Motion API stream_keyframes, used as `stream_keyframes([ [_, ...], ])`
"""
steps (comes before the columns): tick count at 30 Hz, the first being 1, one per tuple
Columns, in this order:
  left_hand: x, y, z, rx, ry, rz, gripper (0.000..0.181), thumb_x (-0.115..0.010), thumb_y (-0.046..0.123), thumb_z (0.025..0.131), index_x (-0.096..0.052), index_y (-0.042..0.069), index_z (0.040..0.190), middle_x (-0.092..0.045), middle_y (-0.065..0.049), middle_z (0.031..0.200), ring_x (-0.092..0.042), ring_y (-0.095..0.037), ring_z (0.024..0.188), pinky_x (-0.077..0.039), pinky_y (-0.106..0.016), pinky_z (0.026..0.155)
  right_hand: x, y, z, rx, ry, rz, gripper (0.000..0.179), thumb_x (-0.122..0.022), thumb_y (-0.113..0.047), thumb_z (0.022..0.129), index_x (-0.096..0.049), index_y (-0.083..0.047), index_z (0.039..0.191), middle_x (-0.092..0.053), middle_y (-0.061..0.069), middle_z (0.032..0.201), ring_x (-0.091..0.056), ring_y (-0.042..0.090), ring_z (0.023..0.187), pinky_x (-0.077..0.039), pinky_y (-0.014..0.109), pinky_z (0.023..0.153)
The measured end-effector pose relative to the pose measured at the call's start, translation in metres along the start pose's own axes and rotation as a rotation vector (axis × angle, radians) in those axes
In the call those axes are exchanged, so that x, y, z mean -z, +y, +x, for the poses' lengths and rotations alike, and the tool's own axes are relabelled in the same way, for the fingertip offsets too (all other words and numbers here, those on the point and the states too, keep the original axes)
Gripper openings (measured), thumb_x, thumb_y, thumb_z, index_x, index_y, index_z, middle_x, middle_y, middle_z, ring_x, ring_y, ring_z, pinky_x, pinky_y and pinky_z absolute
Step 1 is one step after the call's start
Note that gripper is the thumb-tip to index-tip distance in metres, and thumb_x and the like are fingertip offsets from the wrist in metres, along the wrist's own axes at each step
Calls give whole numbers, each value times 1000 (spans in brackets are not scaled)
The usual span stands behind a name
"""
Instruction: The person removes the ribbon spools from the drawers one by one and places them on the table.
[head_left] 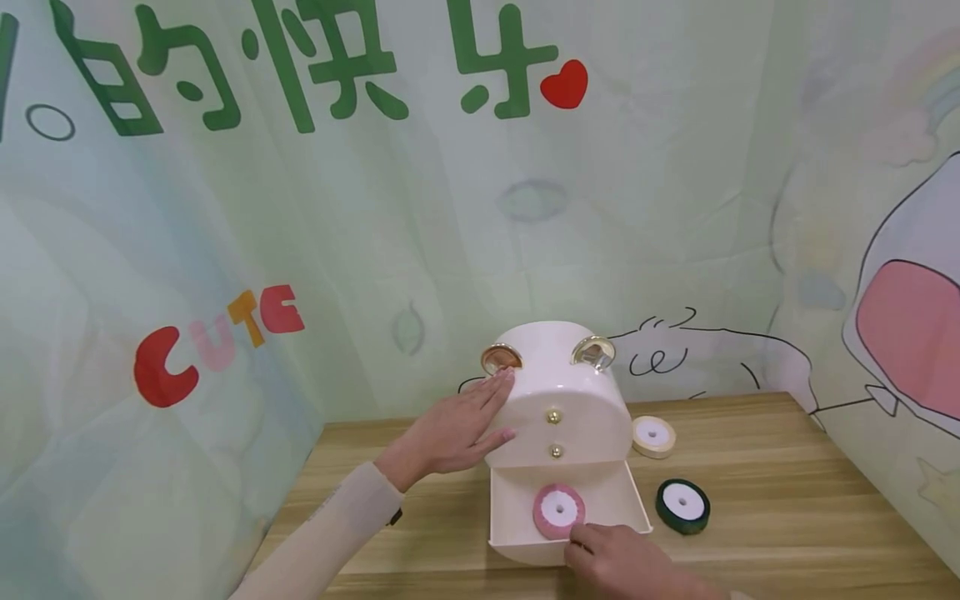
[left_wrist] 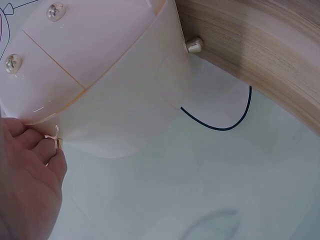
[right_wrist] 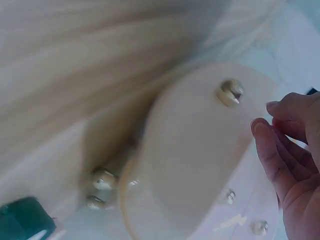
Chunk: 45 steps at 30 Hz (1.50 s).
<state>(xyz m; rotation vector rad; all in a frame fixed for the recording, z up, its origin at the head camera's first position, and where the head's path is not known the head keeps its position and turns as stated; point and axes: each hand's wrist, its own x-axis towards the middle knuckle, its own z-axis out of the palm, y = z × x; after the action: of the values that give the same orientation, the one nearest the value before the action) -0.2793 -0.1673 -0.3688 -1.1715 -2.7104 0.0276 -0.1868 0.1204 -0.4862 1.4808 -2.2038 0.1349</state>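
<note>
A white rounded box point(head_left: 573, 429) with gold ears and knobs stands on the table, its lower drawer point(head_left: 510, 492) pulled out toward me. My left hand point(head_left: 457, 425) rests on the box's left side, fingers extended just below the left ear point(head_left: 500, 358); in the left wrist view its fingertips touch the box beside a gold part. In the drawer lies a pink ribbon spool point(head_left: 558, 504) with a white core. At the drawer's front rim, close to that spool, is my right hand point(head_left: 618, 558), fingers loosely bent. The right wrist view shows nothing between them, near a gold knob point(right_wrist: 230, 92).
To the right of the box are a cream ribbon spool point(head_left: 653, 436) and, nearer me, a dark green ribbon spool point(head_left: 682, 506). Printed fabric point(head_left: 450, 250) hangs behind and beside the wooden table point(head_left: 765, 475).
</note>
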Motion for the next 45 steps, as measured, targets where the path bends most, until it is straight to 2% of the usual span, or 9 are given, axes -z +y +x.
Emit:
stream_keyframes([
  [7, 1, -1, 2, 1, 4, 27, 77, -42, 48, 112, -18, -1, 167, -21, -16, 176, -26, -27, 163, -28, -41, 133, 13, 15, 14, 5, 197, -102, 25, -91, -14, 76, -71, -20, 90, -64, -10, 85, -57, 0, 69, -51, 10, 63],
  [11, 2, -2, 2, 3, 3, 32, 77, -41, 48, 112, -18, 0, 167, -21, -15, 176, -26, -26, 163, -29, -40, 133, 24, 24, 24, 3, 193, -126, 33, -96, -18, 73, -76, -17, 100, -70, -5, 94, -66, 5, 77, -60, 18, 70],
  [18, 2, -2, 1, 6, -3, 22, 78, -42, 49, 112, -18, -1, 167, -21, -15, 176, -26, -26, 163, -28, -41, 133, 41, 32, 42, 14, 17, -110, 31, -90, -23, 83, -76, -17, 109, -73, -4, 101, -69, 9, 88, -61, 23, 80],
  [21, 3, -2, 2, 12, -2, 28, 78, -42, 49, 112, -17, 0, 167, -20, -15, 176, -26, -26, 164, -27, -41, 133, 42, 38, 50, 18, -93, -128, 32, -90, -24, 83, -75, -18, 111, -71, -5, 100, -67, 9, 88, -58, 21, 77],
  [24, 2, -2, 3, 19, -5, 26, 78, -41, 50, 112, -16, 1, 168, -19, -14, 177, -25, -25, 164, -28, -41, 133, 39, 45, 56, 7, -223, -128, 33, -90, -26, 82, -75, -20, 110, -70, -7, 98, -65, 8, 87, -57, 20, 74],
  [29, 1, 0, 2, 15, -20, 16, 78, -39, 50, 112, -15, 1, 168, -18, -14, 177, -25, -25, 164, -29, -41, 133, 22, 52, 65, -13, -402, -17, 35, -89, -30, 83, -74, -19, 113, -72, -7, 101, -65, 6, 87, -56, 20, 77],
  [32, 2, 1, 1, 5, -15, 17, 78, -41, 48, 112, -17, 0, 167, -18, -16, 176, -26, -26, 163, -29, -42, 133, 12, 54, 72, 10, -454, 23, 40, -88, -30, 83, -71, -17, 117, -72, -5, 102, -66, 6, 89, -56, 20, 79],
  [35, 3, 2, 0, 7, -15, 19, 78, -41, 49, 112, -17, 0, 167, -18, -15, 176, -26, -26, 164, -30, -42, 132, 3, 54, 77, 47, -491, -19, 42, -89, -29, 81, -69, -19, 117, -70, -7, 99, -66, 7, 90, -56, 21, 81],
  [45, 0, 1, 0, -2, -17, 41, 78, -40, 49, 112, -17, -1, 167, -19, -15, 176, -25, -26, 164, -28, -42, 133, -15, 51, 91, 7, -614, -48, 29, -90, -22, 75, -70, -26, 96, -66, -10, 86, -58, 6, 75, -50, 19, 70],
])
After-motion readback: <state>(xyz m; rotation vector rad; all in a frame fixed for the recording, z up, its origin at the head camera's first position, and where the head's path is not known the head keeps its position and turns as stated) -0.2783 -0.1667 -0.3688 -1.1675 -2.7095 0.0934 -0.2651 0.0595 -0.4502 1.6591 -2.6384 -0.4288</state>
